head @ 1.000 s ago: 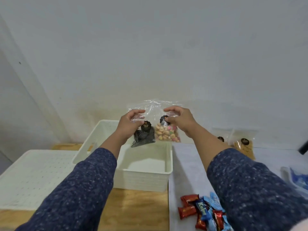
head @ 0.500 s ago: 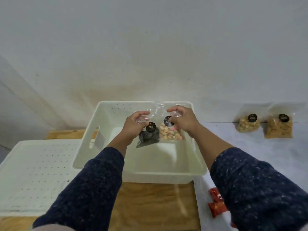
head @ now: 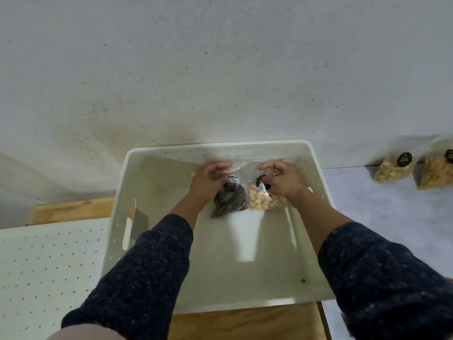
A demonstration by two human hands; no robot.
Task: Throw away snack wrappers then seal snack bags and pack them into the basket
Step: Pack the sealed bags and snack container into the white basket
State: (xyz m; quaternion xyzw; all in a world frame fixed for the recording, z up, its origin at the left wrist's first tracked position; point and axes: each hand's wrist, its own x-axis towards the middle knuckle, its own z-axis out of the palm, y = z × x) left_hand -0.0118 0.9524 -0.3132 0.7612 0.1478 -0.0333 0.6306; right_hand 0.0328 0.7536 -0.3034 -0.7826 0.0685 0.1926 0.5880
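Inside the basket [head: 316, 168], left hand [head: 208, 179] pinches a dark bag [head: 230, 200], right hand [head: 282, 179] a nut bag [head: 263, 201]; released upright, either could topple, its seal popping open.

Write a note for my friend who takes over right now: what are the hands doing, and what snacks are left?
Left hand: gripping the dark snack bag by its top.
Right hand: gripping the bag of pale and pink snacks by its top.
Both bags are inside the white basket, near its far wall, side by side.
Done: these two bags are in the basket, not yet let go.
Left: release them, then seal and pack the two bags by the wall on the right. Whether those are sealed cannot be told.
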